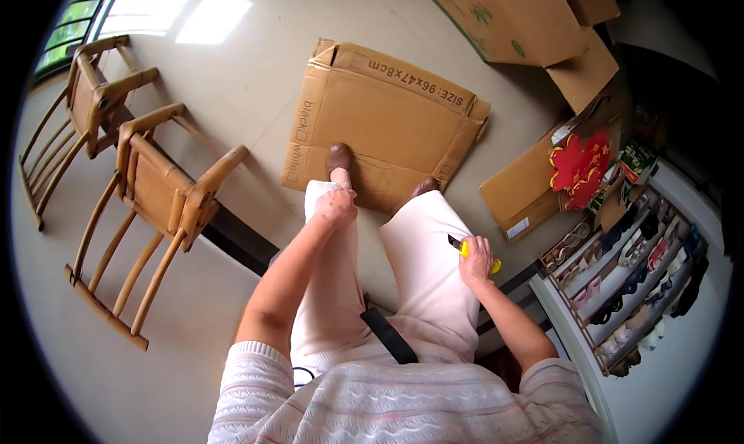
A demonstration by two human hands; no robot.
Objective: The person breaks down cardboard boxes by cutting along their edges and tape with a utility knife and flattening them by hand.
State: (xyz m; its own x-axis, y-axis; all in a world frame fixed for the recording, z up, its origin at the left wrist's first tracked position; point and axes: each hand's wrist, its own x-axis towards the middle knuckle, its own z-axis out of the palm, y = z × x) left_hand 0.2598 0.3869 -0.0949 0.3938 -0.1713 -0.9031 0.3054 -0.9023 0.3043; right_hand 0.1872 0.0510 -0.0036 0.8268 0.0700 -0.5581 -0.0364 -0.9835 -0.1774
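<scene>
My right hand (476,261) is closed around a yellow box cutter (465,249), its dark blade pointing up and to the left over my right thigh. At my left knee, my left hand (337,208) has its fingers curled on the light trouser leg (335,250). In front of me a flattened cardboard box (387,118) lies on the floor, printed with a size and the words black and white. My left brown shoe (339,159) rests on it, and my right shoe (417,193) is at its near edge. Neither hand touches the cardboard.
Two bamboo chairs (167,184) stand on the left. A large open carton (519,18) is at the upper right, with another cardboard piece (521,179) below it. Red flower-shaped decorations (577,169) and a rack (628,266) of shoes are on the right.
</scene>
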